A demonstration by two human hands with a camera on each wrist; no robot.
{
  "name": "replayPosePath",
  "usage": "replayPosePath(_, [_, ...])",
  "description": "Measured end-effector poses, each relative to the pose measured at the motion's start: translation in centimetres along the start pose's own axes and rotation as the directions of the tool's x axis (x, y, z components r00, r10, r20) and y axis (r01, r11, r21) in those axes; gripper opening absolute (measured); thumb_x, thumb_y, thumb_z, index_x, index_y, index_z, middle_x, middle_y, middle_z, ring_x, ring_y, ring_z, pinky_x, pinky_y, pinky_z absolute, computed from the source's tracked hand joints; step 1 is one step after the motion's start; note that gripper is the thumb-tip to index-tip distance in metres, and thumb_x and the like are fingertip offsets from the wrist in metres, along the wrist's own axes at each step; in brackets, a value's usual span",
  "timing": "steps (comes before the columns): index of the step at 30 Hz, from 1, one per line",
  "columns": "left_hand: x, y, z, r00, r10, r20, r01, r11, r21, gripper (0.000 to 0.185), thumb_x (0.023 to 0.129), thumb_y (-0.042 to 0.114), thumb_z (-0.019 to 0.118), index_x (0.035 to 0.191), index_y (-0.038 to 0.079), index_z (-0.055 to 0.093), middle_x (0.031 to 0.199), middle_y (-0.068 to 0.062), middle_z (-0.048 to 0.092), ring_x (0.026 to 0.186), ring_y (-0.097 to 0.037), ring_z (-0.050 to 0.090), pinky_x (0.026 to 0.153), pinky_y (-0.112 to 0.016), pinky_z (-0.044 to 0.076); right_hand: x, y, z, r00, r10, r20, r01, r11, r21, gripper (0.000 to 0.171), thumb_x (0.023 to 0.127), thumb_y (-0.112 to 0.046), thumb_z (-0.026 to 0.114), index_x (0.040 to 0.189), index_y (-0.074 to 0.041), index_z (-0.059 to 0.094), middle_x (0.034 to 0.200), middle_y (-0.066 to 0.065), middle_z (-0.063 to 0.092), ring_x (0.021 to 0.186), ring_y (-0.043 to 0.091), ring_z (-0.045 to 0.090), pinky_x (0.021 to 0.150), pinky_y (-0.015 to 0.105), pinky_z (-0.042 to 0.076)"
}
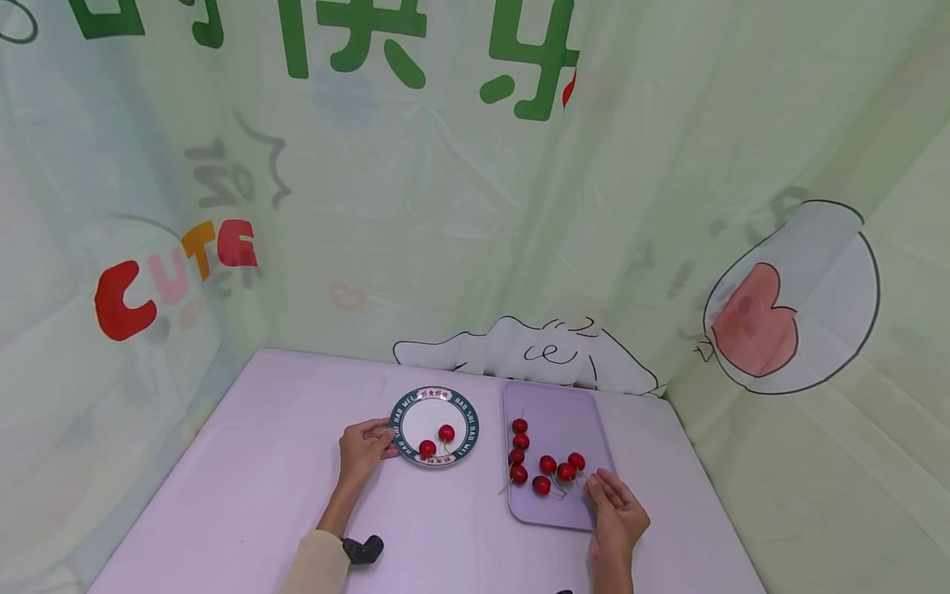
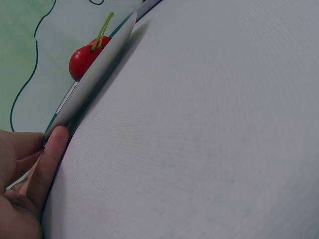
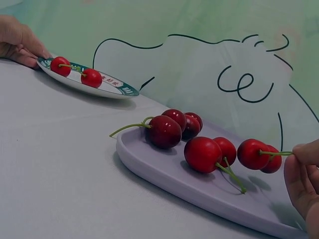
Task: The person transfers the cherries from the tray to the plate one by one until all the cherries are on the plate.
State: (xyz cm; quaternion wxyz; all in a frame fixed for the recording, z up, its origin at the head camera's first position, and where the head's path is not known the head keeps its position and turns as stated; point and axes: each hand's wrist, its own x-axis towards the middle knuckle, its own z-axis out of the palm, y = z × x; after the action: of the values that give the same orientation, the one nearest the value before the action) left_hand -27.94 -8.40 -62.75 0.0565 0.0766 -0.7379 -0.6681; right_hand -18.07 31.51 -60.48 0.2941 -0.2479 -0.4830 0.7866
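My left hand (image 1: 364, 450) pinches the left rim of a round white plate (image 1: 423, 419) with a dark green patterned border. Two red cherries (image 2: 84, 62) with green stems lie on this plate; in the left wrist view the thumb and a finger grip the plate's edge. My right hand (image 1: 619, 513) is at the right side of a lilac tray (image 1: 560, 412). Its thumb and finger pinch the stem of a bright red cherry (image 3: 253, 154), with another cherry (image 3: 271, 160) close behind it. Whether both stems are held, I cannot tell.
Several darker cherries (image 1: 520, 441) form a row along the tray's left side, and brighter ones (image 1: 542, 486) lie near its middle. A pale pink cloth (image 1: 438, 528) covers the table. Behind hangs a printed light green curtain (image 1: 416, 206).
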Motion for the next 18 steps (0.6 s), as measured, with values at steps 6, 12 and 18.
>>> replayPosePath(6, [-0.13, 0.03, -0.06, 1.000, 0.010, 0.008, -0.010, 1.000, 0.003, 0.030, 0.102, -0.002, 0.072, 0.130, -0.010, 0.073, 0.094, -0.023, 0.079, 0.070, -0.017, 0.079, 0.064, -0.025, 0.069, -0.10, -0.12, 0.13, 1.000, 0.002, -0.011, -0.002, 1.000, -0.015, 0.031, 0.092, 0.016, 0.076, 0.092, -0.013, 0.086, 0.076, -0.006, 0.082, 0.068, 0.005, 0.078, 0.066, 0.020, 0.068])
replayPosePath(12, [-0.06, -0.01, -0.04, 1.000, 0.009, 0.007, -0.009, 1.000, 0.002, 0.030, 0.101, -0.002, 0.072, 0.130, -0.009, 0.073, 0.094, -0.023, 0.079, 0.070, -0.015, 0.078, 0.064, -0.025, 0.069, -0.13, -0.25, 0.19, 1.000, 0.026, -0.009, -0.026, 1.000, -0.011, 0.027, 0.092, 0.015, 0.077, 0.098, -0.009, 0.087, 0.081, -0.004, 0.083, 0.070, 0.005, 0.078, 0.067, 0.020, 0.068])
replayPosePath(18, [0.35, -0.45, -0.03, 1.000, 0.007, 0.004, -0.007, 1.000, 0.013, 0.030, 0.101, 0.000, 0.073, 0.130, -0.007, 0.074, 0.090, -0.017, 0.078, 0.069, -0.014, 0.078, 0.064, -0.026, 0.069, -0.36, -0.59, 0.43, 0.999, 0.042, 0.001, -0.042, 0.999, -0.004, 0.023, 0.092, 0.014, 0.077, 0.104, -0.004, 0.086, 0.084, -0.001, 0.084, 0.072, 0.007, 0.079, 0.069, 0.022, 0.069])
